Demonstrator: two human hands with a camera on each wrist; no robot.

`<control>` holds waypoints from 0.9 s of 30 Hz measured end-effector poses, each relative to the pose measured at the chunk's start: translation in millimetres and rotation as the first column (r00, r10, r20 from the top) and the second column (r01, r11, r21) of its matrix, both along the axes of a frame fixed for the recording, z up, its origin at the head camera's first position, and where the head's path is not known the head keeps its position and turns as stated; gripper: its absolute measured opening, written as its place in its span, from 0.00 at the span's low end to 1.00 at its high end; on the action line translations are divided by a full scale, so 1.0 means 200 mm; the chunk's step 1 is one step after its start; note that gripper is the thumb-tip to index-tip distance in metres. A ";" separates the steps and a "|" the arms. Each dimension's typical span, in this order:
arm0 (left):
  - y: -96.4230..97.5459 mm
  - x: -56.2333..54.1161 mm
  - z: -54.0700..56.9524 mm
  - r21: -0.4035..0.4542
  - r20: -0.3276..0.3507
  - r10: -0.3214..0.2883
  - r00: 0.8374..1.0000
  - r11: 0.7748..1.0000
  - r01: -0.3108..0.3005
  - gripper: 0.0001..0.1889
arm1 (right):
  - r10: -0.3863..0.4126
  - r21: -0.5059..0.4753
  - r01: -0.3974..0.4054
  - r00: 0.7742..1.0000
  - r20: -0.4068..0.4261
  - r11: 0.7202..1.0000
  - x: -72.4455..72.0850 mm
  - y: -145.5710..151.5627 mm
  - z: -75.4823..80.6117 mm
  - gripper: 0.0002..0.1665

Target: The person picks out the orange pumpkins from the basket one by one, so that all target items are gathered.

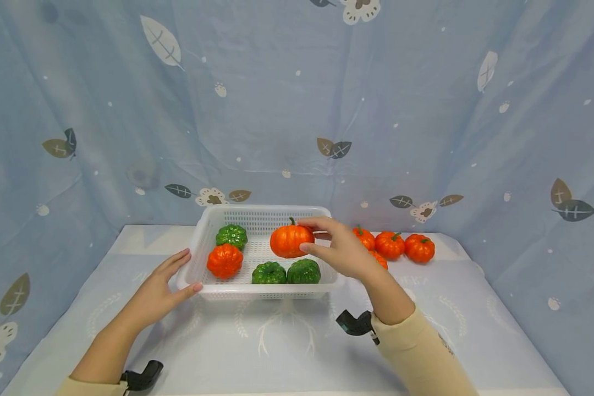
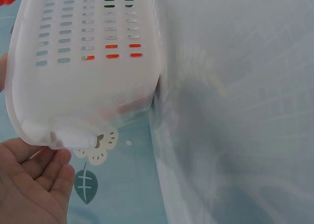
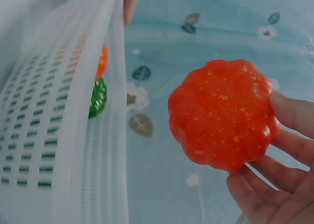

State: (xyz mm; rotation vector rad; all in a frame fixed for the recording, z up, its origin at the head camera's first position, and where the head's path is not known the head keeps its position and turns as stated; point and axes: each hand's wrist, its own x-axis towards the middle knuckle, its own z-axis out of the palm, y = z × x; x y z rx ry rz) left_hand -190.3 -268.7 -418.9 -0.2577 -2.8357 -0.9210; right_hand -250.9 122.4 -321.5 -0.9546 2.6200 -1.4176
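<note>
Head view: the right hand grips, between thumb and fingers, a glossy ribbed orange pumpkin over the three-o'clock half of a white perforated plastic basket, seemingly mid-placing. The left hand, fingers loosely extended, touches its nine-o'clock end. Next probably calls for lowering, then release.

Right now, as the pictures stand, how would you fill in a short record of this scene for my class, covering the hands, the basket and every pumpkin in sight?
Left hand: touches the rim at the basket's left end
Right hand: holds an orange pumpkin over the basket, stem up
Basket: white, slotted walls, on the table
In basket: three green pumpkins and one orange one
Right of basket: four orange ones visible, some partly hidden
Backdrop: blue cloth, leaf and flower print
</note>
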 end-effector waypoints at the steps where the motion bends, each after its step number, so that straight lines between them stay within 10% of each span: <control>1: 0.00 0.00 0.00 -0.001 0.002 0.001 1.000 1.000 -0.001 0.48 | -0.009 -0.008 0.009 1.000 -0.003 1.000 0.01 0.03 0.00 0.28; 27: -0.01 0.00 0.00 -0.001 0.015 -0.003 1.000 1.000 0.003 0.48 | -0.337 0.099 0.341 0.940 -0.059 0.935 0.03 0.67 -0.29 0.30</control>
